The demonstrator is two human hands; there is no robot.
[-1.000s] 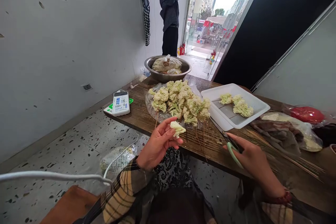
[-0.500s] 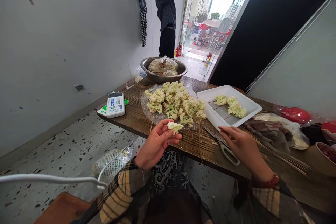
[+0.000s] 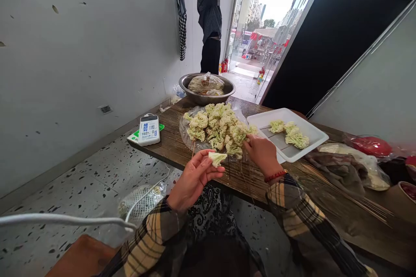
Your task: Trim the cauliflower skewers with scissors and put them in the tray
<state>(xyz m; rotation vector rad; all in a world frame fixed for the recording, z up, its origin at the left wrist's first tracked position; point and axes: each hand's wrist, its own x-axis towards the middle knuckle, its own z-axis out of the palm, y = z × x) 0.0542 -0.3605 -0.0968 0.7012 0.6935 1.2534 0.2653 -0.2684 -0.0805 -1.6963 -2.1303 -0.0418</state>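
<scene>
Between the thumb and fingers of my left hand (image 3: 196, 173) is a small pale cauliflower floret (image 3: 217, 158), held in front of the table's near edge. My right hand (image 3: 264, 155) reaches to the right side of a heap of cauliflower florets (image 3: 218, 125). Its fingers are drawn together against the heap, and what they pinch is hidden. The heap lies on a clear plastic bag (image 3: 184, 132), with thin wooden sticks poking out toward me. Beyond my right hand, a white tray (image 3: 312, 127) holds several florets.
Behind the heap stands a metal bowl (image 3: 191, 96) with bagged food. A white box-shaped device (image 3: 149, 130) sits at the table's left corner. Loose skewers (image 3: 360, 199), a grey cloth (image 3: 349, 177) and red bagged items (image 3: 372, 144) lie to the right. A person (image 3: 210, 21) stands near the glass door.
My right hand has moved left from beside the scissors to the heap, and the scissors are now hidden. My left hand keeps hold of the floret. The view has shifted slightly.
</scene>
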